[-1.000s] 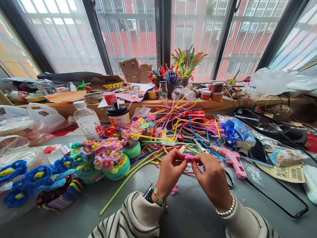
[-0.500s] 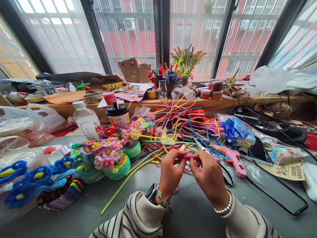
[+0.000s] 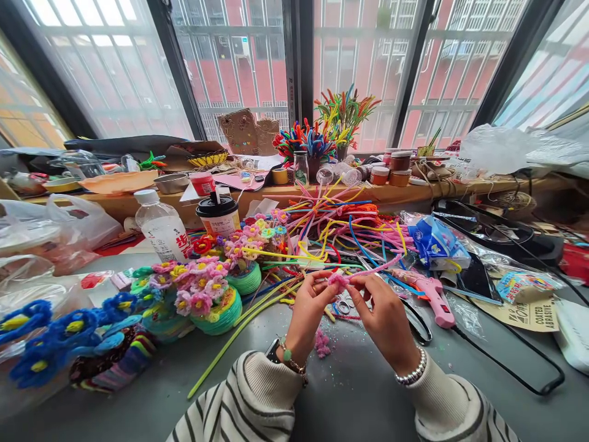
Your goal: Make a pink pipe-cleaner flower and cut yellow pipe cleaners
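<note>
Between my two hands is a pink pipe cleaner [image 3: 339, 280], curled into small loops. My left hand [image 3: 311, 310] pinches its looped part with thumb and fingers. My right hand [image 3: 381, 316] pinches it from the other side, and a straight pink length runs up and right beyond the fingers. On the table below lies a small pink fuzzy clump [image 3: 322, 342]. Scissors [image 3: 343, 305] lie partly hidden behind my hands. To the left stand pink pipe-cleaner flowers [image 3: 202, 283] on a round green base [image 3: 221, 314].
A pink glue gun [image 3: 435, 301] with a black cord lies at right. Behind my hands is a heap of coloured pipe cleaners [image 3: 322, 221]. A plastic bottle [image 3: 161, 227] and a lidded cup [image 3: 218, 215] stand left. Blue flowers [image 3: 69, 331] lie at far left.
Both hands have shifted slightly left and apart. More of the looped pink pipe cleaner and its straight length now shows, and the pink clump on the table is uncovered.
</note>
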The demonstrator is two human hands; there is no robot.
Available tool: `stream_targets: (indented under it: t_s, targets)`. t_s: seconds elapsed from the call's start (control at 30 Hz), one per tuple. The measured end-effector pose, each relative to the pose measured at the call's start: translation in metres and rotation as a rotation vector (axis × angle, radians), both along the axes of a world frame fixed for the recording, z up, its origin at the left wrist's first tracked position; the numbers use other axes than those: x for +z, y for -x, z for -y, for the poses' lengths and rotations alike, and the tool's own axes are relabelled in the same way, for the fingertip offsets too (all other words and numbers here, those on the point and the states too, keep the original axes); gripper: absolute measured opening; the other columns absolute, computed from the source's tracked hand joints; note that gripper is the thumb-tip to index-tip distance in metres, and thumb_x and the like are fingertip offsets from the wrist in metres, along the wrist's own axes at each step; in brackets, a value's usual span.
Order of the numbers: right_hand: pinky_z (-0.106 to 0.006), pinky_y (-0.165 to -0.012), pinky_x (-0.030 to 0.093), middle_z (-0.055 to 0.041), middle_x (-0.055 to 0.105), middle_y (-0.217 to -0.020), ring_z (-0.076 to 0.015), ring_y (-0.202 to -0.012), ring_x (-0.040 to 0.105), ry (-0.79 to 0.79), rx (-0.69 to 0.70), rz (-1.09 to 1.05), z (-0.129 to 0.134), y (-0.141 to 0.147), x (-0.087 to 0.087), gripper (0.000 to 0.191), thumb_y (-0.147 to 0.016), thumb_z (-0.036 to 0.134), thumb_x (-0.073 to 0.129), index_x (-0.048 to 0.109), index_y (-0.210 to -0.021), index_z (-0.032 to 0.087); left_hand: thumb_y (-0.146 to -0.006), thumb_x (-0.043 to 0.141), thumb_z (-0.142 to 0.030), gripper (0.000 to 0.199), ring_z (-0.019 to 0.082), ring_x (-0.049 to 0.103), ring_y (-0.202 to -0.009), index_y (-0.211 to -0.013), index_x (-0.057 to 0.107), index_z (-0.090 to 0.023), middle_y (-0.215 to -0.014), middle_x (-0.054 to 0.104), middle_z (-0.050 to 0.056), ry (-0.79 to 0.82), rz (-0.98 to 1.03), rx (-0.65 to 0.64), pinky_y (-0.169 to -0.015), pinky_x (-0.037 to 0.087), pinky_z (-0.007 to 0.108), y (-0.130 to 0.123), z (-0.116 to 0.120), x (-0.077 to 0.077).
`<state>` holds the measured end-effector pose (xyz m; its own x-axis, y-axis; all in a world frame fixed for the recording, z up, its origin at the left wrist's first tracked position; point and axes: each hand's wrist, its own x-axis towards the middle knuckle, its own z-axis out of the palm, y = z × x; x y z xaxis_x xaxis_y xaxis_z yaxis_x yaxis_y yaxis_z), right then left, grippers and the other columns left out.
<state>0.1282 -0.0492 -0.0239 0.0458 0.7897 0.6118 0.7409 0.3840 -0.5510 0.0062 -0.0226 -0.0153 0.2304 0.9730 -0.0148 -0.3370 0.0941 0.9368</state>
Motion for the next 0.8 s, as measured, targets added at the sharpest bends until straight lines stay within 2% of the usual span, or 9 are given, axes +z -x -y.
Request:
stream_targets:
  t_s: [0.2, 0.33, 0.53, 0.63, 0.7, 0.8]
  targets:
    - [-0.027, -0.06, 0.04, -0.0049, 0.058, -0.077, -0.0142, -0.062, 0.05, 0.06, 0.016, 0.0, 0.0, -0.002, 0.001, 0.015, -0.08, 0.024, 0.042, 0.055, -0.082, 0.017, -0.063, 0.061, -0.029, 0.024, 0.016, 0.057, -0.078, -0.081, 0.059, -0.013, -0.081, 0.063, 0.005, -0.092, -0.14, -0.037, -0.073, 0.042, 0.027, 0.002, 0.0, 0.001]
    - [-0.026, -0.056, 0.04, -0.0038, 0.059, -0.074, -0.0134, -0.058, 0.05, 0.102, 0.016, -0.053, 0.001, -0.003, 0.003, 0.018, -0.08, 0.028, 0.042, 0.056, -0.079, 0.017, -0.062, 0.062, -0.03, 0.027, 0.017, 0.058, -0.077, -0.083, 0.06, -0.013, -0.082, 0.064, 0.006, -0.104, -0.172, -0.059, -0.074, 0.044, 0.029, 0.002, -0.002, 0.001]
    - [-0.024, -0.05, 0.04, -0.0026, 0.061, -0.069, -0.0119, -0.052, 0.05, 0.208, 0.059, -0.159, 0.001, -0.004, 0.005, 0.024, -0.079, 0.035, 0.043, 0.057, -0.075, 0.017, -0.062, 0.062, -0.03, 0.027, 0.018, 0.058, -0.076, -0.081, 0.06, -0.011, -0.078, 0.064, 0.007, -0.107, -0.181, -0.027, -0.072, 0.046, 0.03, 0.001, -0.001, -0.002]
    - [-0.024, -0.049, 0.039, -0.0026, 0.061, -0.065, -0.0122, -0.05, 0.05, 0.22, 0.025, -0.157, 0.001, -0.003, 0.003, 0.024, -0.079, 0.035, 0.042, 0.057, -0.072, 0.017, -0.063, 0.061, -0.03, 0.025, 0.018, 0.059, -0.074, -0.079, 0.06, -0.011, -0.076, 0.064, 0.007, -0.128, -0.219, -0.03, -0.07, 0.046, 0.029, 0.0, -0.001, -0.005]
    - [-0.024, -0.049, 0.039, -0.0028, 0.06, -0.064, -0.0125, -0.05, 0.05, 0.213, -0.013, -0.138, 0.001, -0.001, 0.001, 0.023, -0.078, 0.033, 0.042, 0.057, -0.071, 0.017, -0.066, 0.058, -0.029, 0.021, 0.017, 0.059, -0.072, -0.077, 0.059, -0.011, -0.075, 0.064, 0.007, -0.2, -0.293, -0.008, -0.068, 0.047, 0.028, 0.0, 0.0, -0.008]
    - [-0.025, -0.051, 0.039, -0.0039, 0.06, -0.065, -0.0144, -0.054, 0.052, 0.205, -0.077, -0.09, 0.002, 0.004, -0.003, 0.019, -0.077, 0.029, 0.044, 0.056, -0.07, 0.017, -0.071, 0.052, -0.025, 0.015, 0.015, 0.057, -0.069, -0.077, 0.06, -0.014, -0.075, 0.062, 0.006, -0.402, -0.505, 0.061, -0.065, 0.046, 0.026, -0.001, 0.002, -0.011]
